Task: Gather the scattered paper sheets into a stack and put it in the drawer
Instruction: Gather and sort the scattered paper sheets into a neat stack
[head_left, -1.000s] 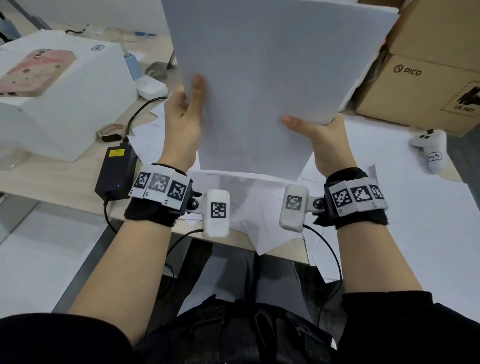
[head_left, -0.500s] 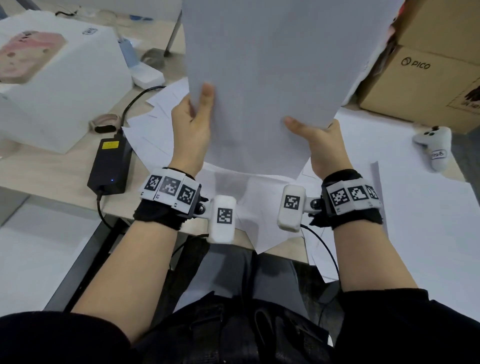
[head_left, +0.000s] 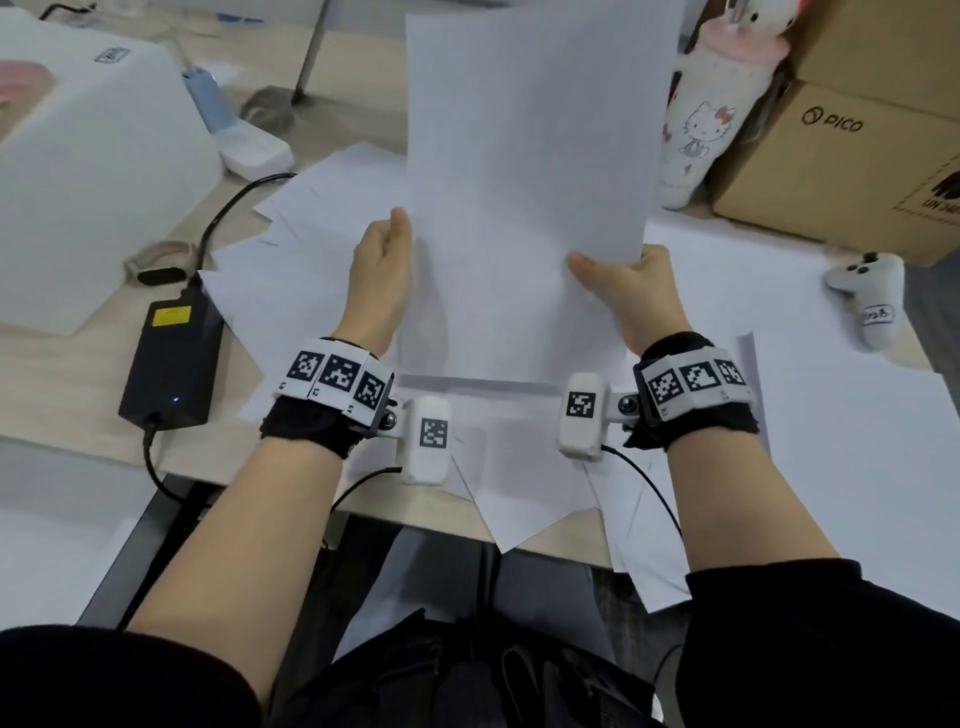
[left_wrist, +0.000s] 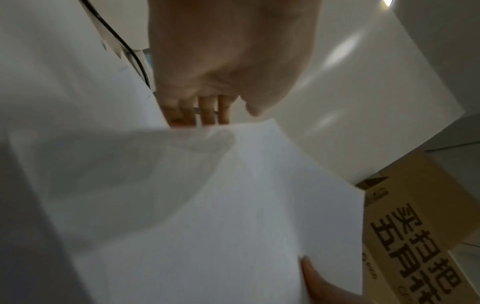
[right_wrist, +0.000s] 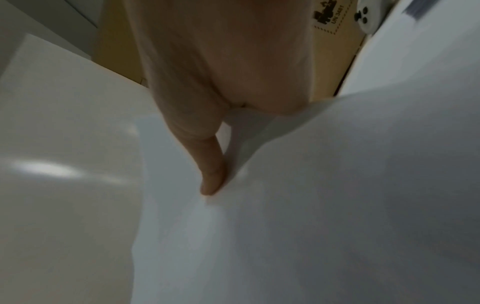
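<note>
Stack (head_left: 524, 171) held upright above the desk (head_left: 67, 358), bottom edge just over loose sheets (head_left: 322, 218). Left hand (head_left: 382, 283) at the stack's 8 o'clock edge, thumb lying along the near face. Right hand (head_left: 631, 291) at 4 o'clock, thumb across the near face, pinching the edge. Behind the stack in the head view, both sets of fingers hidden. From the left wrist, four fingers (left_wrist: 207, 112) seen side by side, straight, pressed flat against the stack's far side, their shadow showing through the paper; right thumb tip at the 5 o'clock corner of that picture. From the right wrist, only the thumb (right_wrist: 211, 168) pressed on the sheet; other fingers out of sight, so cannot tell whether spread or together. More sheets spread over the desk, some overhanging the near edge at 6 o'clock. Charger (head_left: 171, 358) at 9 o'clock, white box (head_left: 88, 171) at 10, carton (head_left: 852, 156) at 2, controller (head_left: 867, 296) at 3.
</note>
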